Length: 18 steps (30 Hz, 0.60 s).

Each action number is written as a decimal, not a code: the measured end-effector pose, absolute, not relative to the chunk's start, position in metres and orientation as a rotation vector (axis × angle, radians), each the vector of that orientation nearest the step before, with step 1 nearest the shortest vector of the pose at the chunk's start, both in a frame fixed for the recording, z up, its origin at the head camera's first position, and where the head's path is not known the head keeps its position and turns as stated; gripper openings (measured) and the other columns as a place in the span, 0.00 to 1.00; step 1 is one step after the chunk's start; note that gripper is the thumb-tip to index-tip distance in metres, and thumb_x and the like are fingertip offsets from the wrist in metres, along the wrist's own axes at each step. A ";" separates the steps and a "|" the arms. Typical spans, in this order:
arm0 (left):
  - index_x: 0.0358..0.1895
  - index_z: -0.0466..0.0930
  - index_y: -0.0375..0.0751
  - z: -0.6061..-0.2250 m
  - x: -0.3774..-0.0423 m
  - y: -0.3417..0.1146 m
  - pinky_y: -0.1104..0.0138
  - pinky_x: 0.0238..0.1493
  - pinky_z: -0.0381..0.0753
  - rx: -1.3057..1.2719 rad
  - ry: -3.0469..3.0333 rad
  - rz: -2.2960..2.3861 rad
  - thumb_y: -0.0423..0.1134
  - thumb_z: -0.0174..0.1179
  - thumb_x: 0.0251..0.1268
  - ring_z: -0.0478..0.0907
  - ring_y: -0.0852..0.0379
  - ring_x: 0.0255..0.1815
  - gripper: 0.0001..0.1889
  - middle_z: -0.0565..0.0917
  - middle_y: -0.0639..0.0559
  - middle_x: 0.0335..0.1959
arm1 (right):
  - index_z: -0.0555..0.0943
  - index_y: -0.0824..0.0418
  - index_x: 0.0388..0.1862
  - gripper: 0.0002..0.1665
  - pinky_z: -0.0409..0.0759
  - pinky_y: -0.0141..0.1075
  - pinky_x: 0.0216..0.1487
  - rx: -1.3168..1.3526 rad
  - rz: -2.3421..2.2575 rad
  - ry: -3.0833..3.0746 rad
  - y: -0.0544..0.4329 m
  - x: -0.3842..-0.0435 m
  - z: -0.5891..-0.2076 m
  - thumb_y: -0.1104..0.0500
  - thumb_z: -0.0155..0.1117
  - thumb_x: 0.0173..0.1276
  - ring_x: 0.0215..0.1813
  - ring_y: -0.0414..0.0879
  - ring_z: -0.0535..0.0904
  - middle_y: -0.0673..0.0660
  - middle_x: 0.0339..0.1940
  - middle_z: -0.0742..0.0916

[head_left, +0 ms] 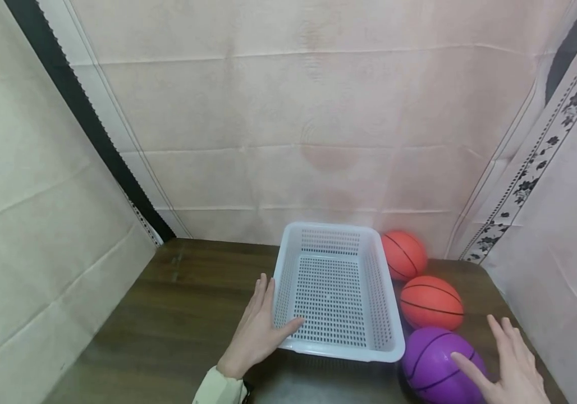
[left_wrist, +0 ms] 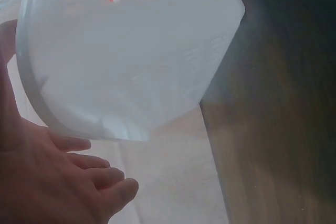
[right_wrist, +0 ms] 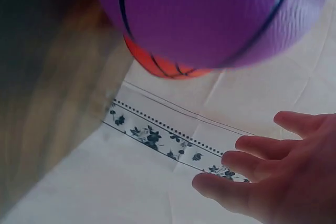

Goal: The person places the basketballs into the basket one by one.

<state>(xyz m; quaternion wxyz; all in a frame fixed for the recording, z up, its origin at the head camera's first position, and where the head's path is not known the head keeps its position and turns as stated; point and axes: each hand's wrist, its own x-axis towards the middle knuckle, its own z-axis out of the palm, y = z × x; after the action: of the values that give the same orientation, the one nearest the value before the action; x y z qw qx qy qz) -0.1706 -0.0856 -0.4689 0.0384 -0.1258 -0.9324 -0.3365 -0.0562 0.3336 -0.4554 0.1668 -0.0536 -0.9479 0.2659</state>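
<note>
A white plastic basket [head_left: 329, 303] with slotted sides and floor lies on the brown table. At its near left corner is my left hand [head_left: 257, 331], fingers extended along the outer side and thumb across the rim. In the left wrist view the fingers [left_wrist: 107, 177] are spread beside the basket wall [left_wrist: 126, 77]. To the basket's right stands a purple ball [head_left: 440, 365] with black lines. My right hand [head_left: 513, 365] is at that ball's right side, fingers spread, its thumb overlapping the ball in the head view. The right wrist view shows these fingers [right_wrist: 262, 166] below the purple ball [right_wrist: 205, 14].
Two orange balls with black lines sit behind the purple one: a nearer ball [head_left: 431, 303] and a farther ball [head_left: 403, 255] by the back cloth. Pale cloth walls [head_left: 319, 129] enclose the table [head_left: 167, 325] at the back and both sides.
</note>
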 end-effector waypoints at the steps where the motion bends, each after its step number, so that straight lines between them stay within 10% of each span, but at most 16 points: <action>1: 0.79 0.43 0.42 -0.470 -0.172 -0.086 0.37 0.67 0.55 -0.388 -2.856 -1.029 0.76 0.55 0.53 0.40 0.44 0.78 0.59 0.36 0.49 0.79 | 0.43 0.55 0.81 0.60 0.39 0.80 0.54 -0.181 0.762 -2.704 0.331 -0.055 -0.458 0.42 0.68 0.61 0.75 0.72 0.36 0.69 0.79 0.46; 18: 0.78 0.40 0.40 -0.476 -0.170 -0.083 0.44 0.69 0.57 -0.434 -2.903 -1.120 0.80 0.58 0.43 0.41 0.46 0.77 0.67 0.33 0.51 0.79 | 0.51 0.59 0.78 0.69 0.67 0.69 0.40 -0.482 0.837 -2.714 0.292 -0.059 -0.484 0.35 0.77 0.46 0.61 0.75 0.54 0.73 0.70 0.59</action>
<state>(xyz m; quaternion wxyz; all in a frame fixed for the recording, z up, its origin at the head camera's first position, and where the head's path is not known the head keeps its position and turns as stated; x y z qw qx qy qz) -0.1703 -0.0827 -0.4765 0.0003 -0.1380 -0.9241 -0.3564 -0.0589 0.2923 -0.4837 0.1300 -0.1658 -0.9341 0.2882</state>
